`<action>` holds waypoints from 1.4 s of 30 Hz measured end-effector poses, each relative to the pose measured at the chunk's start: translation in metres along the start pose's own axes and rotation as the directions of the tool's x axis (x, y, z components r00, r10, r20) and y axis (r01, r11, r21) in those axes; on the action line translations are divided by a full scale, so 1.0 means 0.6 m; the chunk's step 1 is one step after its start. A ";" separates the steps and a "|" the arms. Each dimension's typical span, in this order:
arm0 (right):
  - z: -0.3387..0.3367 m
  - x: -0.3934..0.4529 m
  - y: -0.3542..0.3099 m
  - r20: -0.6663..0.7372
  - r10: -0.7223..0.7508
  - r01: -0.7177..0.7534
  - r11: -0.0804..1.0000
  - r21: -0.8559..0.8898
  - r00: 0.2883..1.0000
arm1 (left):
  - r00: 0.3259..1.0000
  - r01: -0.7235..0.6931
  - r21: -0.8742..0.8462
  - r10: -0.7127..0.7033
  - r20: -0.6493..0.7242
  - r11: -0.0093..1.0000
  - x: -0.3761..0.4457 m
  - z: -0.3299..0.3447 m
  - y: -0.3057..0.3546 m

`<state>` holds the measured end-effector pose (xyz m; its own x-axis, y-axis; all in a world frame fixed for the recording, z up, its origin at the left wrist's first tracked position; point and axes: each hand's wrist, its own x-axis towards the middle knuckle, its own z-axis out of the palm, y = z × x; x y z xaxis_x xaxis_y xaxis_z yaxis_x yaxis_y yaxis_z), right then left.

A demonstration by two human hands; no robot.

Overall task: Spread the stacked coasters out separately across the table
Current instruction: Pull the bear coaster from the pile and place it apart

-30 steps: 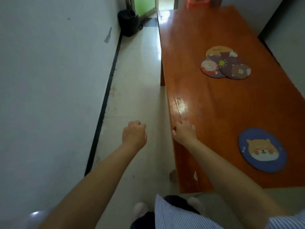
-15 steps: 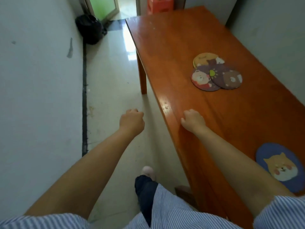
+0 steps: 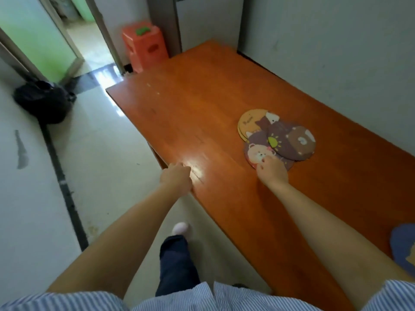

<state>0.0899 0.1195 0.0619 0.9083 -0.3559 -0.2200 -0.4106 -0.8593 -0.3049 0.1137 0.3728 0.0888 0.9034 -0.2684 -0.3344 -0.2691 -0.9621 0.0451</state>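
A loose pile of round coasters lies overlapping on the orange wooden table (image 3: pixel 202 104): a yellow one (image 3: pixel 249 121) at the back, a dark brown bear one (image 3: pixel 294 142) on the right, and a pink bear coaster (image 3: pixel 258 153) at the front. My right hand (image 3: pixel 271 171) rests its fingertips on the near edge of the pink bear coaster. My left hand (image 3: pixel 177 179) is a closed fist at the table's left edge, holding nothing. A separate blue dog coaster (image 3: pixel 403 248) lies at the near right, partly cut off.
A black bag (image 3: pixel 42 104) sits on the tiled floor by the left wall. An orange plastic stool (image 3: pixel 146 46) stands beyond the table's far end beside a doorway. A grey wall runs along the table's right side. My leg and foot (image 3: pixel 179 230) are below.
I have moved forward along the table. My right hand left the table edge and reached onto the pink bear coaster. My left fist came up to the table's edge.
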 end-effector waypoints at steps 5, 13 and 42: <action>-0.013 0.076 -0.017 -0.047 0.359 -0.358 0.933 0.033 0.932 | 0.970 -0.230 0.105 0.219 0.107 0.968 0.133 -0.039 -0.014; -0.006 0.133 0.001 -0.078 0.540 -0.542 0.840 -0.012 0.838 | 0.854 -0.479 0.063 0.449 0.264 0.875 0.257 -0.028 0.011; -0.047 -0.183 0.130 0.273 0.342 -0.408 0.431 0.805 0.899 | 0.648 -0.689 -0.264 0.736 0.193 0.675 0.176 0.004 0.221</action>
<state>-0.0394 0.0809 0.0885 0.6544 -0.5133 -0.5552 -0.6125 0.0706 -0.7873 0.1727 0.2168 0.0573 0.3233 -0.8730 -0.3653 -0.7159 -0.4780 0.5088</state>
